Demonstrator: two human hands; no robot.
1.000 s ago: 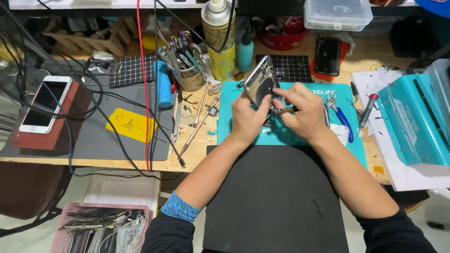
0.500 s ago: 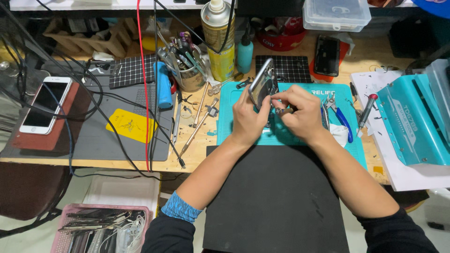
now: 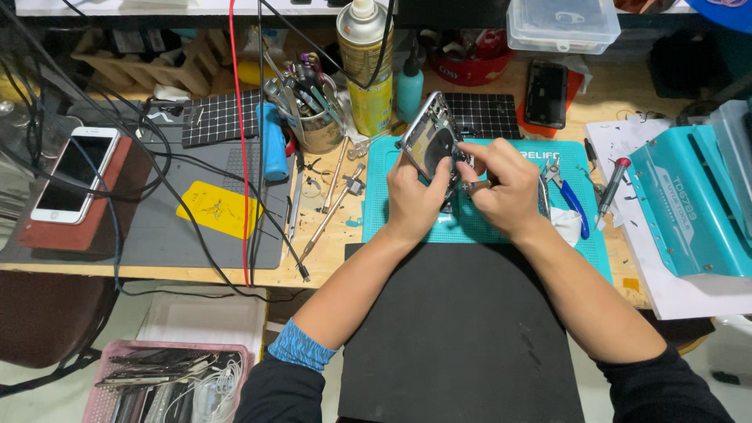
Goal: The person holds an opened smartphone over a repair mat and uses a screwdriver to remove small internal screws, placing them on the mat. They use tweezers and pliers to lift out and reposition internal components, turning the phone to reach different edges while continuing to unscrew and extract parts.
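A silver-framed, opened phone housing (image 3: 431, 142) is tilted up on edge above the teal rubber work mat (image 3: 376, 211) on the wooden table (image 3: 329, 251). The left hand (image 3: 415, 196) clamps its lower edge; the right hand (image 3: 505, 188) pinches a small tool against its side. Blue-handled pliers (image 3: 568, 196) lie just right.

A teal mat (image 3: 501, 227), a yellow spray can (image 3: 366, 74), a red cable (image 3: 240, 141), a black grid-lined pad (image 3: 219, 117)
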